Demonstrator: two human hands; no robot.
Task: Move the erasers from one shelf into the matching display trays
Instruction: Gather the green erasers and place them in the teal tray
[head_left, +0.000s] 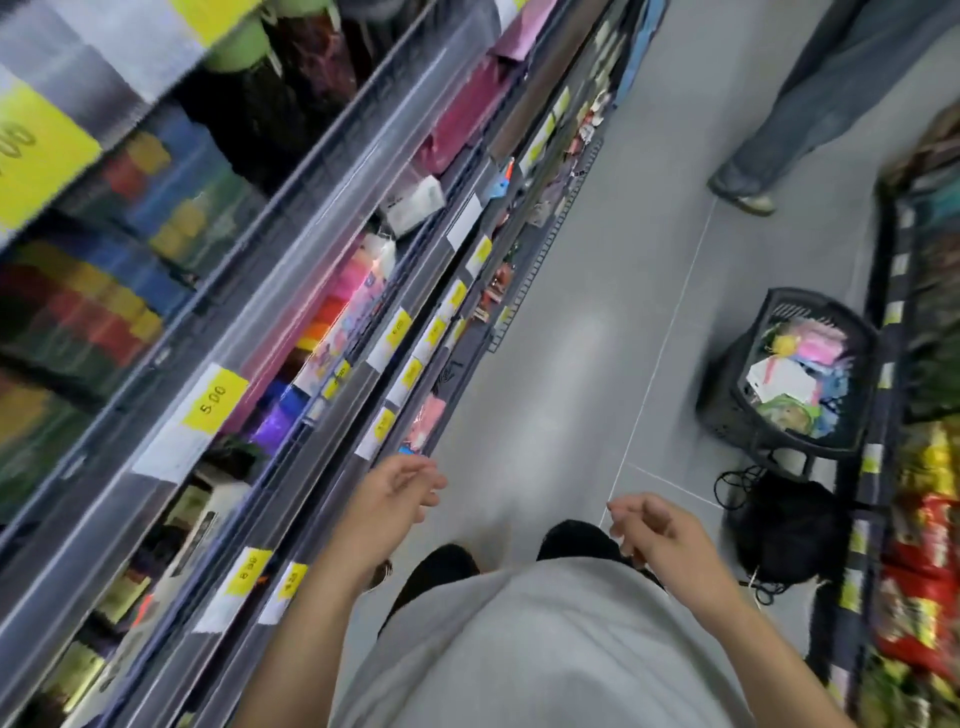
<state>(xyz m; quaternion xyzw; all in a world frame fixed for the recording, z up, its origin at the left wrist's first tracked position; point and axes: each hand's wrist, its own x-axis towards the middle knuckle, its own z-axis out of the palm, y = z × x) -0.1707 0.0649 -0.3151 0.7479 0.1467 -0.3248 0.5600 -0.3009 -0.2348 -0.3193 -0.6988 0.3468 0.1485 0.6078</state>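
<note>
I stand in a shop aisle and the view is blurred. My left hand (397, 491) hangs over the floor beside the lower edge of the shelf unit (291, 291) on the left, fingers loosely curled and apart, holding nothing. My right hand (649, 525) is level with it further right, also empty with fingers half bent. Small pink packets (428, 418) lie in a low shelf tray just beyond my left hand; whether they are erasers I cannot tell. Colourful stationery fills the shelves above.
A black shopping basket (831, 332) holding mixed packets stands on the grey floor (587, 291) at the right, with a black bag (784, 525) beside it. Another shelf (919, 519) lines the right edge. A person's legs (789, 119) stand further up the aisle.
</note>
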